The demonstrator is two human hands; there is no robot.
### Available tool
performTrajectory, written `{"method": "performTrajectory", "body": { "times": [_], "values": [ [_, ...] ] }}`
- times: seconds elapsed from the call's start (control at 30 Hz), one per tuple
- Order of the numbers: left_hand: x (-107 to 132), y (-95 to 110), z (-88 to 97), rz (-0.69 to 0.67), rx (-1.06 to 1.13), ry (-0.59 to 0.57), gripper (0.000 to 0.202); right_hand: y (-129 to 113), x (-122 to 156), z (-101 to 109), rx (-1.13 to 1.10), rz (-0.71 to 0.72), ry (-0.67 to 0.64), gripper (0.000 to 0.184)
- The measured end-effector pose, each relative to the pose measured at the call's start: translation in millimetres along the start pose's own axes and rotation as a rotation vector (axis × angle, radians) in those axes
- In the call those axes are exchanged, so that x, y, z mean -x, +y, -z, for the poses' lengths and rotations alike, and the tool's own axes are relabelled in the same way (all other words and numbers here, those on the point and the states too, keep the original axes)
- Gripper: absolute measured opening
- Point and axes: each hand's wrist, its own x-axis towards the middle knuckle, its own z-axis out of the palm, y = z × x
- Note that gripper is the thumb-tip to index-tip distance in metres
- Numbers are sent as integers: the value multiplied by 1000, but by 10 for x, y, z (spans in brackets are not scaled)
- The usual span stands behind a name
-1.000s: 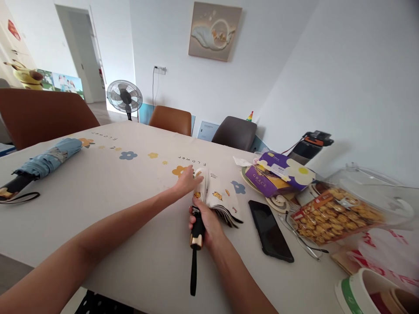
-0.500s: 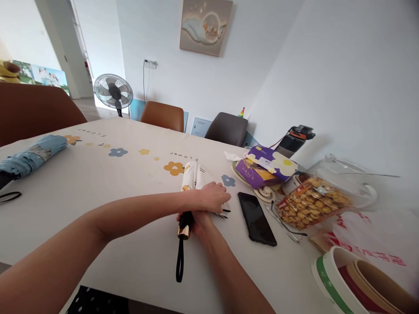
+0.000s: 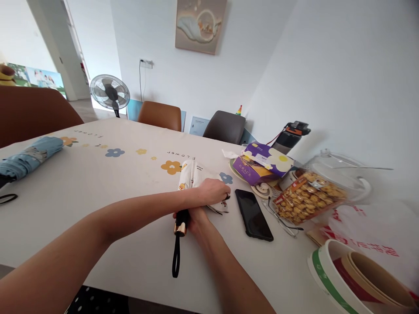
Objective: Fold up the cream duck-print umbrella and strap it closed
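A folded white umbrella (image 3: 193, 173) with small cartoon prints lies on the table (image 3: 98, 187), its black handle with a gold ring (image 3: 180, 221) pointing toward me and a black wrist strap (image 3: 176, 259) trailing off. My right hand (image 3: 196, 218) is wrapped round the handle. My left hand (image 3: 213, 191) crosses over it and is curled down on the canopy's loose folds near the handle.
A black phone (image 3: 253, 213) lies just right of the umbrella. Beyond it are a purple box (image 3: 262, 163), a bag of snacks (image 3: 307, 196), a clear jug, a bottle (image 3: 290, 135) and paper bowls (image 3: 360, 274). A folded blue umbrella (image 3: 28, 157) lies far left. Chairs ring the table.
My left hand has come back from the umbrella's far tip to the folds by the handle, crossing over my right hand. The view has shifted slightly rightward.
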Motion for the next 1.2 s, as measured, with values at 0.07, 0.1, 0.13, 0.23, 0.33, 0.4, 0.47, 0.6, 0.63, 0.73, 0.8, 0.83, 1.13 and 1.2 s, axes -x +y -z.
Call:
{"method": "performTrajectory", "body": {
  "times": [0.07, 0.1, 0.13, 0.23, 0.33, 0.4, 0.47, 0.6, 0.63, 0.73, 0.8, 0.83, 1.13, 1.2],
  "values": [
    [35, 13, 81, 21, 83, 163, 21, -2, 58, -14, -47, -71, -26, 19],
    [65, 19, 145, 37, 144, 251, 22, -11, 65, -17, -59, -112, -23, 19],
    [104, 22, 225, 59, 211, 339, 23, -21, 62, -18, -67, -148, -10, 18],
    [295, -10, 529, 124, 396, 565, 21, -41, 32, -21, -99, -206, 11, 15],
    [596, -151, 793, 212, 444, 725, 19, -51, 34, -41, -132, -222, 23, 16],
    [834, -304, 872, 312, 403, 747, 17, -64, 53, -61, -137, -227, 45, 16],
    [1068, -474, 873, 405, 381, 769, 18, -82, 71, -75, -134, -228, 48, 17],
    [1404, -742, 784, 564, 459, 771, 16, -108, 83, -68, -115, -242, 31, 22],
    [1448, -780, 767, 577, 515, 779, 16, -113, 83, -59, -114, -250, 27, 25],
    [1502, -827, 751, 558, 697, 811, 16, -126, 85, -21, -137, -277, 2, 37],
    [1507, -829, 754, 543, 736, 809, 16, -135, 82, 6, -162, -298, -38, 44],
    [1509, -830, 754, 548, 725, 802, 16, -138, 78, 17, -174, -303, -57, 47],
    [1612, -1067, 777, 731, 378, 524, 12, -121, 58, -8, -82, -248, 43, 39],
    [1615, -1099, 795, 745, 147, 542, 13, -116, 69, -26, -55, -236, 68, 37]
  ]
}}
